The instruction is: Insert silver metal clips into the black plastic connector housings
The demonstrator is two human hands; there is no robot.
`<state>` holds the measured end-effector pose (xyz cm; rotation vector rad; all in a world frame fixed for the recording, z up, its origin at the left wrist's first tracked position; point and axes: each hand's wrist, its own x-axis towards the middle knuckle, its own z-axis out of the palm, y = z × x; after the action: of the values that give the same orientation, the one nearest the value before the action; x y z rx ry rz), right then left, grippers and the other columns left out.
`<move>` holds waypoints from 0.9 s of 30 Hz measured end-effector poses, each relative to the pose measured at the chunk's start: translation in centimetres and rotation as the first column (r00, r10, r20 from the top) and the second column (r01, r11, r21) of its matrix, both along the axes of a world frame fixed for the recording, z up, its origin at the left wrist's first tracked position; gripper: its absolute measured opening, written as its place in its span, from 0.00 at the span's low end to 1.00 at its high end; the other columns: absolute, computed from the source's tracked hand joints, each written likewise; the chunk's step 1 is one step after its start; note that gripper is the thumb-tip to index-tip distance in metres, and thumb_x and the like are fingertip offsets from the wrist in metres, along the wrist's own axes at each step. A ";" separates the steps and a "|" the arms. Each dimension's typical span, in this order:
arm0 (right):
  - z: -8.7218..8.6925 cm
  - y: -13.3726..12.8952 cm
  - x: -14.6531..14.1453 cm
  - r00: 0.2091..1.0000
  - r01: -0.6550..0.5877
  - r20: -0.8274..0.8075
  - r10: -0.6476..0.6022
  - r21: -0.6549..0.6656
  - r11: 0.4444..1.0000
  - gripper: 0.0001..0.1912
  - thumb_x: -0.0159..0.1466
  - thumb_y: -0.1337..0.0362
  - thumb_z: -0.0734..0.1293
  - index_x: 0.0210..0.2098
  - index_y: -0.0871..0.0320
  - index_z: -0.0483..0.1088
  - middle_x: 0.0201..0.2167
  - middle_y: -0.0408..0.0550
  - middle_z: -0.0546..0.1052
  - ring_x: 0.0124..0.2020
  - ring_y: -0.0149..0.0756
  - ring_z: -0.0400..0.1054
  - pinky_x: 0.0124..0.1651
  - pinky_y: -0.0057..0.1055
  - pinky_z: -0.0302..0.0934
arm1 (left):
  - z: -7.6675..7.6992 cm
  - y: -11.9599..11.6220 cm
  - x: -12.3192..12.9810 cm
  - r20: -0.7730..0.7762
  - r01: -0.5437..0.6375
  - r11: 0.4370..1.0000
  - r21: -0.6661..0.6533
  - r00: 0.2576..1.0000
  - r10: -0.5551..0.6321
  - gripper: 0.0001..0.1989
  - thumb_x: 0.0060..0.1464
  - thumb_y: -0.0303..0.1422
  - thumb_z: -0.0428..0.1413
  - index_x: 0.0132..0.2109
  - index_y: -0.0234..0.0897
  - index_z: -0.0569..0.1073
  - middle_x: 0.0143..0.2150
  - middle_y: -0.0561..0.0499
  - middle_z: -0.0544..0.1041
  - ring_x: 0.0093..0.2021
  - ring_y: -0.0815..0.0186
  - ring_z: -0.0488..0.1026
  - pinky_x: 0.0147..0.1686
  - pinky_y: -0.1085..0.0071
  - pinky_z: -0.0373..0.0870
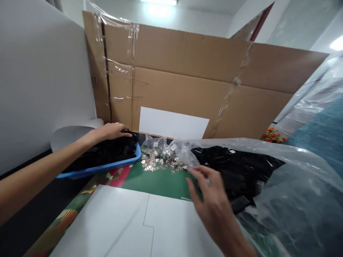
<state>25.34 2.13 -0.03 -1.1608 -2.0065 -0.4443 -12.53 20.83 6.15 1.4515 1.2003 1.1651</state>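
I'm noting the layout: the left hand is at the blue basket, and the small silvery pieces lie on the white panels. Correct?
The head view shows the silvery pieces on the green surface, not the white panels. The left hand is at the blue basket.

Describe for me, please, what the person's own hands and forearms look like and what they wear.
Both the left hand and the right hand are ungloved, with slim fingers. The forearms are slender and bare as far as they show, without sleeve, watch or bracelet. Motion blur hides finer detail on the right.
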 end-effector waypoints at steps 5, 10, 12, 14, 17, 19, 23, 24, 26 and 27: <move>-4.3 3.5 -3.6 0.979 -0.177 0.036 0.201 -0.342 0.923 0.17 0.72 0.74 0.60 0.59 0.61 0.69 0.49 0.59 0.72 0.50 0.49 0.71 0.49 0.44 0.74 | 0.9 -2.6 0.4 -0.162 -0.029 0.997 0.070 0.986 0.040 0.08 0.55 0.29 0.68 0.29 0.33 0.78 0.26 0.62 0.70 0.41 0.69 0.80 0.38 0.85 0.63; -6.9 7.7 -4.8 0.988 -0.146 -0.014 0.153 -0.388 0.910 0.11 0.72 0.74 0.62 0.50 0.61 0.74 0.45 0.56 0.74 0.46 0.46 0.75 0.48 0.40 0.74 | 2.3 -7.0 3.3 -0.050 -0.049 0.993 0.108 0.997 0.054 0.08 0.61 0.34 0.64 0.35 0.36 0.77 0.30 0.60 0.76 0.36 0.70 0.75 0.33 0.81 0.63; -7.3 7.8 -4.8 0.985 -0.171 -0.049 0.166 -0.408 0.897 0.09 0.72 0.74 0.63 0.45 0.59 0.75 0.43 0.52 0.75 0.44 0.42 0.75 0.49 0.37 0.72 | 1.1 -9.7 5.5 0.037 -0.010 0.998 0.056 0.999 0.008 0.13 0.68 0.38 0.55 0.36 0.35 0.75 0.32 0.57 0.78 0.31 0.72 0.73 0.30 0.79 0.64; -7.4 7.3 -4.6 0.980 -0.200 -0.090 0.179 -0.433 0.879 0.08 0.71 0.73 0.64 0.41 0.58 0.73 0.41 0.50 0.74 0.42 0.41 0.74 0.47 0.36 0.71 | -1.4 -12.5 7.7 0.106 0.101 0.992 -0.069 0.990 -0.093 0.20 0.70 0.42 0.48 0.36 0.33 0.75 0.30 0.51 0.79 0.26 0.70 0.72 0.25 0.75 0.65; -7.3 6.0 -3.7 0.971 -0.233 -0.163 0.176 -0.468 0.853 0.07 0.71 0.73 0.64 0.38 0.57 0.71 0.39 0.48 0.74 0.38 0.39 0.72 0.42 0.34 0.70 | -6.0 -16.2 10.4 0.214 0.272 0.932 -0.241 0.951 -0.223 0.23 0.68 0.47 0.49 0.35 0.33 0.74 0.32 0.44 0.80 0.29 0.65 0.76 0.24 0.73 0.67; -7.1 5.0 -2.9 0.963 -0.256 -0.206 0.176 -0.479 0.840 0.07 0.70 0.72 0.64 0.37 0.57 0.71 0.38 0.47 0.73 0.37 0.37 0.72 0.40 0.32 0.69 | -8.6 -17.8 11.4 0.272 0.350 0.892 -0.285 0.922 -0.275 0.21 0.66 0.49 0.52 0.37 0.33 0.73 0.32 0.43 0.81 0.31 0.62 0.77 0.27 0.71 0.70; -6.7 3.0 -1.9 0.945 -0.294 -0.271 0.181 -0.467 0.834 0.09 0.71 0.70 0.64 0.34 0.56 0.69 0.36 0.46 0.73 0.36 0.36 0.71 0.40 0.31 0.68 | -11.2 -18.5 11.5 0.391 0.456 0.825 -0.335 0.864 -0.318 0.19 0.65 0.47 0.56 0.39 0.33 0.74 0.35 0.41 0.82 0.33 0.61 0.78 0.33 0.69 0.72; -6.7 2.5 -1.8 0.936 -0.311 -0.301 0.183 -0.464 0.829 0.09 0.72 0.70 0.64 0.34 0.56 0.69 0.36 0.46 0.73 0.36 0.35 0.70 0.39 0.31 0.67 | -11.4 -18.4 11.3 0.411 0.473 0.812 -0.341 0.852 -0.323 0.17 0.65 0.45 0.56 0.40 0.33 0.74 0.37 0.41 0.82 0.34 0.61 0.78 0.33 0.68 0.72; -6.6 1.5 -1.9 0.903 -0.375 -0.376 0.208 -0.452 0.809 0.07 0.72 0.70 0.64 0.36 0.56 0.69 0.36 0.45 0.74 0.36 0.35 0.70 0.39 0.31 0.66 | -11.2 -18.4 11.0 0.403 0.493 0.801 -0.340 0.846 -0.350 0.16 0.66 0.44 0.55 0.45 0.33 0.73 0.39 0.40 0.83 0.36 0.59 0.79 0.36 0.66 0.73; -6.6 1.0 -1.9 0.885 -0.410 -0.406 0.227 -0.450 0.793 0.07 0.72 0.70 0.65 0.37 0.56 0.68 0.36 0.45 0.74 0.36 0.35 0.70 0.40 0.31 0.65 | -11.0 -18.5 10.9 0.367 0.499 0.797 -0.339 0.851 -0.376 0.17 0.67 0.44 0.53 0.47 0.33 0.73 0.40 0.40 0.83 0.37 0.59 0.78 0.38 0.64 0.73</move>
<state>23.39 3.14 -6.61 -1.0723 -2.0143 0.4910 -1.67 2.38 -4.85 1.1018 0.7849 0.6954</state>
